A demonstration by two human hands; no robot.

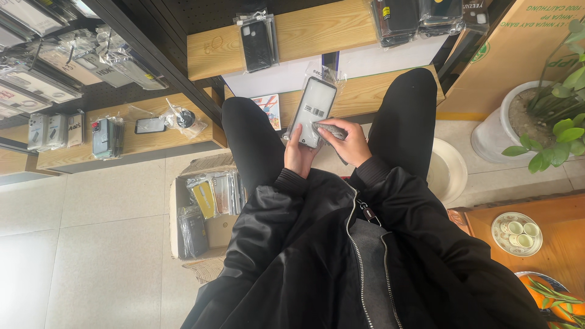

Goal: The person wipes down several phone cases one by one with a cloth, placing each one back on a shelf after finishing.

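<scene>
Seated person in a black zip jacket and black trousers, seen from above. Left hand [298, 152] held a phone case in a clear plastic sleeve [312, 111], upright between the knees, pale face toward the camera, small white barcode sticker near its upper left. Left grip was closed round the lower end of the sleeve, thumb on the front. Right hand [348, 142] was curled shut on a small grey cloth [332, 130], pressing it against the lower right of the sleeve.

Packages around: a wooden shelf [317, 33] ahead carried a black case in a clear bag [256, 42] standing near its middle and a stack of dark bagged cases [420, 17] at its right end. A white board lay under that shelf, a lower wooden shelf behind the knees. Left, a low wooden shelf [131, 143] held several bagged cases, a dark phone-shaped item lying flat and a crumpled clear bag. Above it, a black pegboard rack [79, 61] was hung with many clear packets with white labels, too small to tell more. On the tiled floor by the left leg, an open cardboard box [204, 213] held upright bagged cases, one yellow. Top right, a large brown carton [518, 55] with green print. Right, a white pot with a green plant [548, 116]; below it, a wooden desk [548, 244] with a plate of small cups [517, 233].
</scene>
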